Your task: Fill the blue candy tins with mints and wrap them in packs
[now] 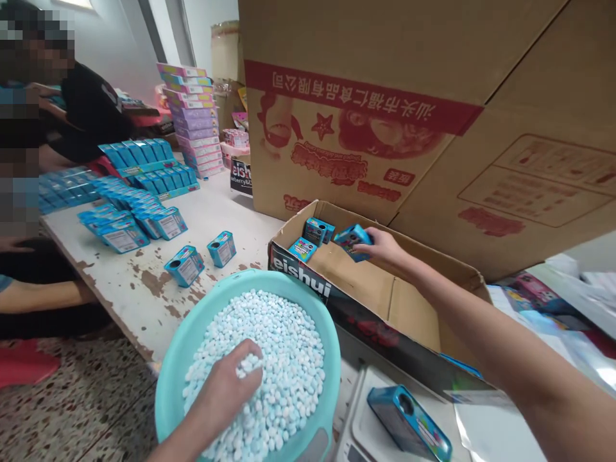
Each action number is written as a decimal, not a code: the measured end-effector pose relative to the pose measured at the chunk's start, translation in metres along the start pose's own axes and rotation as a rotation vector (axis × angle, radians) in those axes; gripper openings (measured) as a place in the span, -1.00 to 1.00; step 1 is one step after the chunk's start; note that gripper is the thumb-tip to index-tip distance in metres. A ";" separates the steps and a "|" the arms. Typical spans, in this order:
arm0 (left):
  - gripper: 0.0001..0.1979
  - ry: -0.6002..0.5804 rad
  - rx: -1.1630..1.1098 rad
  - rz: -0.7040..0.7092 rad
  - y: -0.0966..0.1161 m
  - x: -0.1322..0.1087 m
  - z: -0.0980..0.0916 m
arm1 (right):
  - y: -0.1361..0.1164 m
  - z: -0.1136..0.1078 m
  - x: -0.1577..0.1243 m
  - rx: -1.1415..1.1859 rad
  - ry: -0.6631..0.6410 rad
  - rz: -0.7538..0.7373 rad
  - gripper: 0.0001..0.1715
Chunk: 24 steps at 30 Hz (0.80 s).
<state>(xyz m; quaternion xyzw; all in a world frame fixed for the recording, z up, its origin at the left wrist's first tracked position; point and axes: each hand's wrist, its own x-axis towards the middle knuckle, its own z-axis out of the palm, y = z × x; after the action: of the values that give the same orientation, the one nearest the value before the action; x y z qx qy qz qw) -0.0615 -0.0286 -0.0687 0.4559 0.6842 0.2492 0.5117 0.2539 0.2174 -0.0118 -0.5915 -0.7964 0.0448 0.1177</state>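
Pale green and round, a big tub (166,372) sits near the middle, full of little white and blue sweets (289,359). The left hand (221,385) is in the sweets, its fingers bent and its thumb a bit apart; some sweets show in the gap, but I cannot tell if they are held or just lie under it. The right hand (385,247) pinches a small blue box (350,240) between thumb and fingers, tipped over the long cardboard tray (414,301) on the right. More small boxes (315,232) stand and lie at the tray's far left end. If the pinch gets loose, the held box could drop and bump them. If it is full, sweets might spill, because it leans. If the left hand lifts too big a pile, some could roll over the rim onto the table (250,212). A box with a dark hole (404,417) sits on the scale (360,410), near and right, close to the tub, so a bump from the tub could knock it off.
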 end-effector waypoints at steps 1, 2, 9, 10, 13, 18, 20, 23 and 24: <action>-0.85 -0.025 -0.155 -0.031 0.002 -0.001 -0.002 | -0.005 -0.014 -0.017 0.290 0.052 0.023 -0.61; -0.81 -0.054 -0.315 -0.062 0.004 -0.001 -0.003 | -0.013 -0.026 -0.037 0.635 0.088 0.039 -0.53; -0.88 -0.088 -1.045 -0.325 0.023 -0.004 -0.013 | -0.103 -0.037 -0.168 1.423 0.017 0.320 -0.42; -0.91 -0.105 -1.084 -0.313 0.025 -0.004 -0.013 | -0.113 -0.032 -0.179 1.439 -0.003 0.325 -0.43; -0.90 -0.071 -1.146 -0.228 0.030 -0.003 -0.012 | -0.136 -0.014 -0.198 1.452 0.074 0.288 -0.45; -0.89 -0.034 -1.103 -0.279 0.035 0.005 -0.011 | -0.168 0.027 -0.202 1.306 0.208 0.268 -0.52; -0.89 -0.053 -1.120 -0.183 0.041 0.005 -0.015 | -0.179 0.039 -0.202 1.203 0.219 0.244 -0.53; -0.92 -0.081 -1.157 -0.025 0.056 -0.002 -0.022 | -0.190 0.048 -0.202 1.088 0.238 0.223 -0.54; -0.93 -0.082 -1.162 0.006 0.060 -0.004 -0.023 | -0.192 0.049 -0.201 1.070 0.257 0.241 -0.54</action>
<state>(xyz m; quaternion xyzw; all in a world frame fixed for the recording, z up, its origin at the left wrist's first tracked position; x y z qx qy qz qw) -0.0603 -0.0017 -0.0102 0.1117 0.4134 0.5673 0.7034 0.1182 -0.0281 -0.0459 -0.5369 -0.5687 0.3832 0.4914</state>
